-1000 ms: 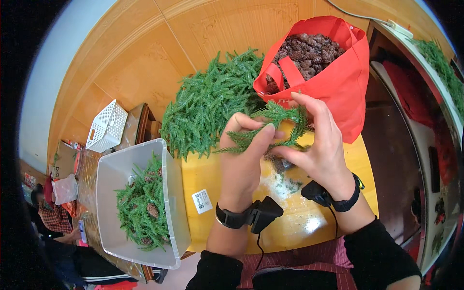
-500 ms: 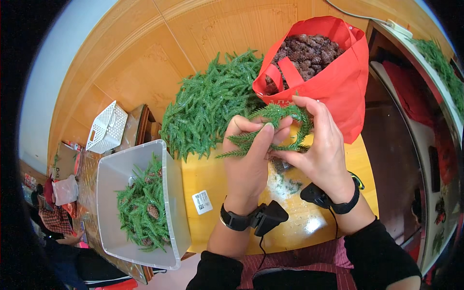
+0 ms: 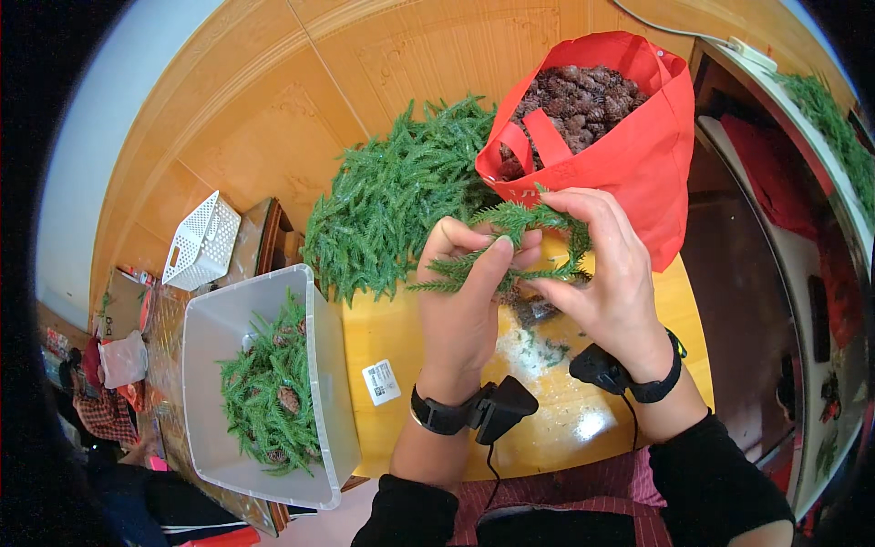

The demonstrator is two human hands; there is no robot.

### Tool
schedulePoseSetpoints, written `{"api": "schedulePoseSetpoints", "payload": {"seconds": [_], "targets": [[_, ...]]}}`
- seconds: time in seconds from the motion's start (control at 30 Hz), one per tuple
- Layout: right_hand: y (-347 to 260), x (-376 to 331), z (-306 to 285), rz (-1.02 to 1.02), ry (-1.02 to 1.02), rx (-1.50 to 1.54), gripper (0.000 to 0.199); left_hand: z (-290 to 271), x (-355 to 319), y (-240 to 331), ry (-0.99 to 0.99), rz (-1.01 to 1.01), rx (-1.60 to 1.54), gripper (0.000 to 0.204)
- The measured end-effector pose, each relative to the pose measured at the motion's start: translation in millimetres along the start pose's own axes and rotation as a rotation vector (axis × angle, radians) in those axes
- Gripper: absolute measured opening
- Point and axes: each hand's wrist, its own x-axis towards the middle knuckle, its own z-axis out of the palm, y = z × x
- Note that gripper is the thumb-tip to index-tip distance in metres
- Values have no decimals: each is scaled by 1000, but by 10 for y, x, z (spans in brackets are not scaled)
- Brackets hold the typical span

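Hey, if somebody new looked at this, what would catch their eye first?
Probably the bright red bag at the back right of the yellow table, full of brown pine cones. Next, the big heap of green sprigs to its left. Then, front and centre, a looped green sprig held between the left hand and right hand.

Hands [image 3: 612, 284]: bare
Sleeves [image 3: 715, 479]: black, mid-forearm
Straps [image 3: 445, 415]: black, both wrists
Pods [image 3: 507, 410]: black, angular, one per strap
Cables [image 3: 493, 478]: thin, black
Garment [image 3: 629, 521]: maroon, pale stripes
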Motion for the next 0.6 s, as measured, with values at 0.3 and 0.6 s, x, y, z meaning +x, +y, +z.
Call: {"api": "schedulePoseSetpoints", "payload": {"seconds": [0.3, 0.6], "targets": [[25, 1, -5, -20, -1, 4, 54, -48, 2, 6, -9, -20, 24, 12], [-22, 21, -87, -21, -77, -3, 53, -144, 13, 335, -150, 217, 694, 56]]}}
